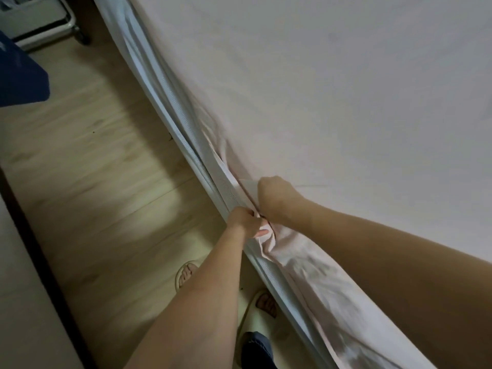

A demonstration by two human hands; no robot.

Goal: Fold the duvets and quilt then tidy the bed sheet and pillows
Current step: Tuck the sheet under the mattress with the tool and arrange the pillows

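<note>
Both forearms reach to the bed edge, where the left hand [246, 222] pinches the pink bed sheet [319, 107] hem. Just above that grip, the right hand [274, 194] curls into the seam against the mattress [165, 83]; pulling taut first should tuck out the bunching beyond.

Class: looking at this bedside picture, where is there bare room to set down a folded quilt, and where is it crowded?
Free: the flat sheet beyond the right hand; the floor left of the mattress edge. Crowded: the bunched edge where the left hand pinches it.
</note>
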